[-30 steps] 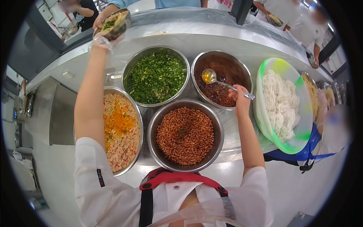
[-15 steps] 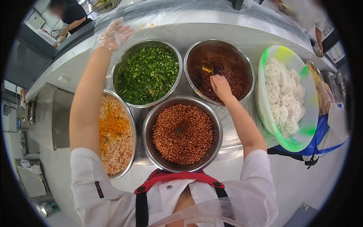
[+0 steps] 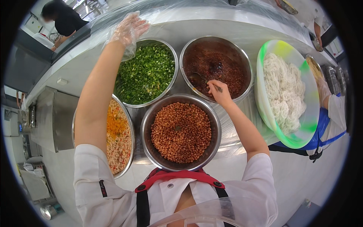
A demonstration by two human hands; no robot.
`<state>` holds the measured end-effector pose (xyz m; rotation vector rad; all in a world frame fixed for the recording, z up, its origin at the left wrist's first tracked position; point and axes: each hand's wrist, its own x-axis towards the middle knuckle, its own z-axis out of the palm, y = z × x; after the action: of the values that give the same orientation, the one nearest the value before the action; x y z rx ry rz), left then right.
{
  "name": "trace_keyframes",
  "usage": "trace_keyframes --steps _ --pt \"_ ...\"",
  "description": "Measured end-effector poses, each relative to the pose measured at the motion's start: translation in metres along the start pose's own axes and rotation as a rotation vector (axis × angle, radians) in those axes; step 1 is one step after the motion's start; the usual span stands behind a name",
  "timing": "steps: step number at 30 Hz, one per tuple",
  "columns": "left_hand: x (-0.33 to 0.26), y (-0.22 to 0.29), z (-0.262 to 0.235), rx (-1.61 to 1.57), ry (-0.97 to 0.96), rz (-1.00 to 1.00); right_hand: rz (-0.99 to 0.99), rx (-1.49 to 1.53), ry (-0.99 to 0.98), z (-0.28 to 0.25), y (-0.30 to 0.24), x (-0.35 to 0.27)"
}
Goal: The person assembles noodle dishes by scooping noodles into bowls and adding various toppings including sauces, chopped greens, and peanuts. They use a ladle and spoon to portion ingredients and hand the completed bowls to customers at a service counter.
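My bare right hand (image 3: 220,92) is closed round the handle of a metal spoon (image 3: 196,78) over the near side of a steel bowl (image 3: 251,77). The spoon's head rests in the dark red, coarse sauce (image 3: 234,70) there. My left hand (image 3: 130,29), in a clear plastic glove, is held up with fingers stretched out. It hovers past the far left rim of a bowl of chopped green leaves (image 3: 149,73), holding nothing.
Nearest me stands a steel bowl of brown beans or nuts (image 3: 180,132). To its left, a bowl of pale crumbly mix (image 3: 119,151) has orange bits on top. White noodles (image 3: 283,92) fill a green-and-white basin (image 3: 261,109) on the right. Other people stand around the counter.
My right hand has drawn slightly nearer me, and the spoon's head has shifted left and lower into the sauce; its yellowish contents no longer show. My left hand has moved right and slightly farther away.
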<state>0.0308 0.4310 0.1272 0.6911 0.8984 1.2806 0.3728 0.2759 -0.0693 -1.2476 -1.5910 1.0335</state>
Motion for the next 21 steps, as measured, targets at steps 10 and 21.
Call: trace_keyframes --steps 10,21 --pt "0.010 -0.003 0.012 -0.029 -0.011 0.051 0.264 0.332 0.301 -0.035 0.004 0.013" --pt "0.021 -0.013 0.033 -0.112 0.032 0.098 0.225 0.410 0.240 -0.050 -0.063 -0.029"
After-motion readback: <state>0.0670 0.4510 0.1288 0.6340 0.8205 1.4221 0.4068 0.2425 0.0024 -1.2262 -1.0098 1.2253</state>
